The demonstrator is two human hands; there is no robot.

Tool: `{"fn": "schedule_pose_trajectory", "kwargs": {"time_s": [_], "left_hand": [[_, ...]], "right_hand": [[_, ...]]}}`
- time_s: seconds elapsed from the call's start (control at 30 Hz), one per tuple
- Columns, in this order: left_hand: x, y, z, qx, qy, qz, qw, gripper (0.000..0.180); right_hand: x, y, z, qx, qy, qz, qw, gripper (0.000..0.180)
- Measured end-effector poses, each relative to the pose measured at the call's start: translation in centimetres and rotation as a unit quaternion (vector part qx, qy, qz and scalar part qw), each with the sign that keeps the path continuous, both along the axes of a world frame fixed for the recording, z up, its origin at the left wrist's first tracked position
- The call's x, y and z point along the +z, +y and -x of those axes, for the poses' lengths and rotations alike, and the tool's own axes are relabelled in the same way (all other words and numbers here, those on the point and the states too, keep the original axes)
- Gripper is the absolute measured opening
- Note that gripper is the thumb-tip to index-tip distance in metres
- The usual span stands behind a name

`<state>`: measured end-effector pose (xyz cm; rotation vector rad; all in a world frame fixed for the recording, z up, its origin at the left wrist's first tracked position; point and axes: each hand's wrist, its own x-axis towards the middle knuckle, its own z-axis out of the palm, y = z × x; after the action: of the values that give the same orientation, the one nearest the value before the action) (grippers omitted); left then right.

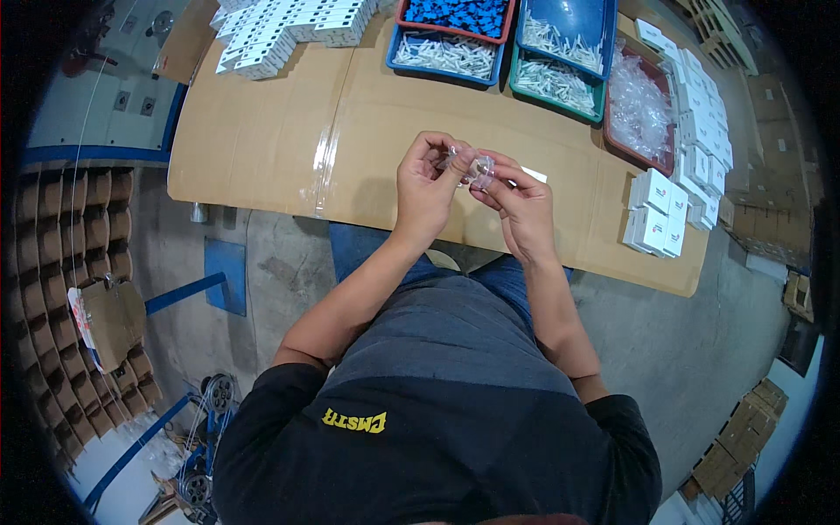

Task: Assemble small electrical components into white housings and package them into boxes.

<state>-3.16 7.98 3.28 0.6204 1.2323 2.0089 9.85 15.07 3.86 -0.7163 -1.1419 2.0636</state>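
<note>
1. head view: at the far left of the cardboard-topped table (254,149), white boxes (289,31) are standing in a block, overlapping too much for counting.
2. the left hand (424,188) is pinching clear plastic (481,171) between thumb and fingers, over the table's near middle; hard pulling could be splitting it. whether it is forming one piece or two, i cannot tell.
3. five trays are lying on the far side: a red tray (455,32) with blue bits, overlapping a blue tray (407,72); another blue tray (573,13) and a green tray (560,107), both holding white sticks; a brownish-red tray (669,131) of clear pieces. a knock could be mixing contents.
4. the right hand (528,208), second of two, is clamping the same plastic in its fingertips; a loose pinch could be dropping it. one white flat piece (535,176) is showing behind, easily swept aside by the knuckles.
5. at right, more white cartons (656,214) are standing near the edge, uncountable; a bump could be toppling them.
</note>
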Motion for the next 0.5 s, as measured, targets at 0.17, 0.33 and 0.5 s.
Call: {"fn": "schedule_pose_trajectory", "kwargs": {"time_s": [0.17, 0.33, 0.5], "left_hand": [[-1.0, -1.3, 1.6, -0.046, -0.054, 0.061, 0.996, 0.035], [1.4, -3.1, 3.9, -0.015, 0.433, 0.149, 0.889, 0.083], [-0.2, -3.7, 4.6, -0.143, 0.601, 0.147, 0.773, 0.057]], "right_hand": [[0.4, 0.2, 0.2, 0.05, -0.027, 0.036, 0.998, 0.022], [-0.3, 0.4, -0.3, 0.069, -0.124, -0.15, 0.978, 0.023], [-0.2, 0.2, -0.2, 0.119, -0.183, -0.245, 0.945, 0.02]]}}
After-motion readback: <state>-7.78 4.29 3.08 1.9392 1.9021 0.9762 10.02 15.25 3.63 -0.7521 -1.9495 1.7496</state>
